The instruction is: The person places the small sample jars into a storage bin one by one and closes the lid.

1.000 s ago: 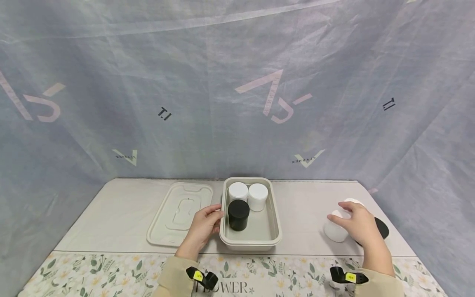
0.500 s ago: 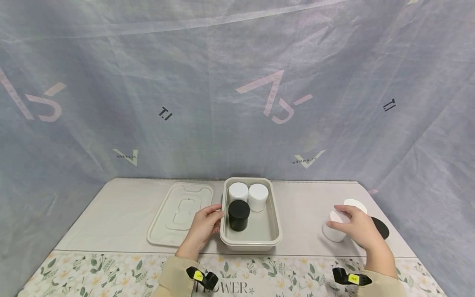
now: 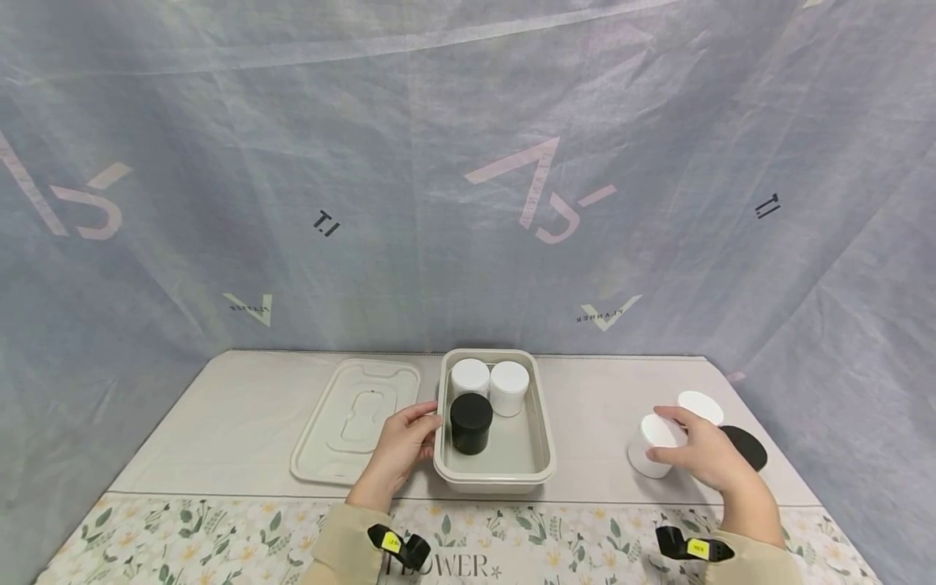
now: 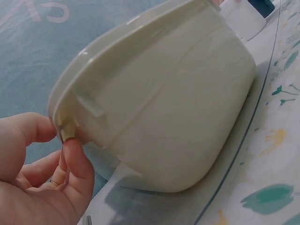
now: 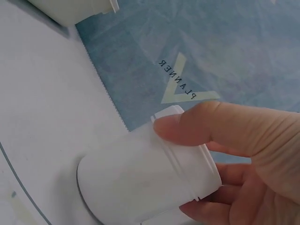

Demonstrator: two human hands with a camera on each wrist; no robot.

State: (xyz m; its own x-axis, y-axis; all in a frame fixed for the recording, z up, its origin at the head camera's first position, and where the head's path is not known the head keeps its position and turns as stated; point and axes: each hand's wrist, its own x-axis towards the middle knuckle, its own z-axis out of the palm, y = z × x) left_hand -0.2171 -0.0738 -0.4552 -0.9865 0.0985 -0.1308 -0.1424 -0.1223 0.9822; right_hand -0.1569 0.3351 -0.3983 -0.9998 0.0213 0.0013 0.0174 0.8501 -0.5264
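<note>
A white screw-top jar [image 3: 654, 447] stands on the right of the table. My right hand [image 3: 698, 447] grips it near the top, thumb on the near side and fingers round the far side; the right wrist view shows the thumb across the jar's lid [image 5: 187, 154]. My left hand [image 3: 398, 443] holds the left rim of a pale rectangular container [image 3: 537, 455], pinching it between thumb and fingers in the left wrist view. Inside the container sit two white jars [image 3: 508, 390] at the back and a black jar [image 3: 470, 426] in front of them.
A pale rectangular lid [image 3: 336, 467] lies left of the container. Beyond my right hand lie a round white disc [image 3: 700, 406] and a round black disc [image 3: 744, 447]. A floral strip [image 3: 241, 536] runs along the front; a grey-blue cloth [image 3: 409, 203] hangs behind.
My right hand and the white jar have shifted slightly left, uncovering more of the white and black discs. The left hand and the container have stayed in place.
</note>
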